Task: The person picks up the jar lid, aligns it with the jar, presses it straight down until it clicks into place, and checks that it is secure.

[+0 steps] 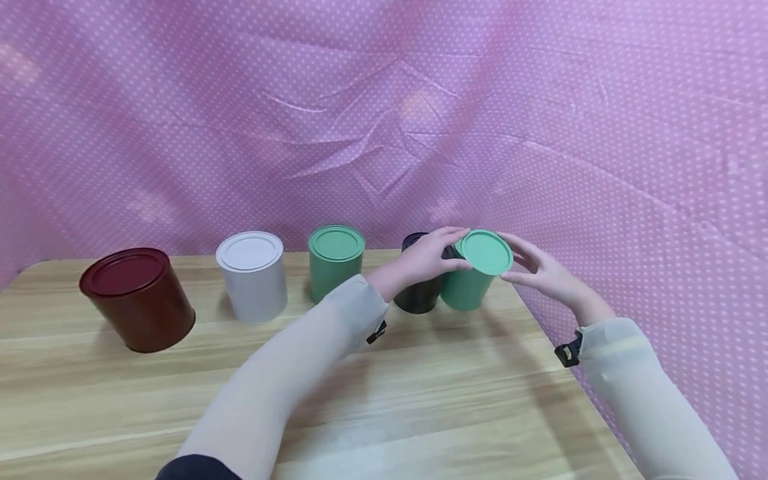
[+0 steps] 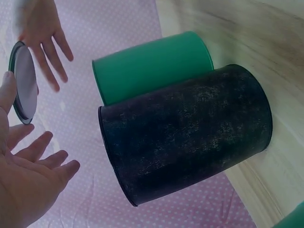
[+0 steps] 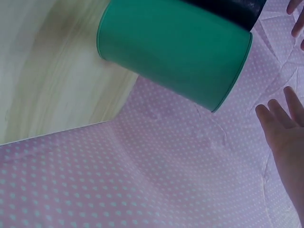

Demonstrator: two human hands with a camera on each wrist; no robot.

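A round light green lid (image 1: 487,252) is held up above the right-hand green can (image 1: 464,293), at the right edge of the wooden table. My left hand (image 1: 423,257) grips the lid's left rim with thumb and index finger. From the other side, my right hand (image 1: 545,272) holds the right rim between thumb and index finger. The left wrist view shows the lid's pale underside (image 2: 26,83), separate from the can's body (image 2: 154,66); the other fingers of both hands are spread. Right beside the green can stands a black can (image 2: 190,137), partly behind my left hand in the head view.
Further left on the table (image 1: 456,400) stand a second green can (image 1: 336,263), a white can (image 1: 255,287) and a wide dark red can (image 1: 141,303), all with lids. Pink dotted cloth (image 1: 384,133) hangs behind the table and along its right side.
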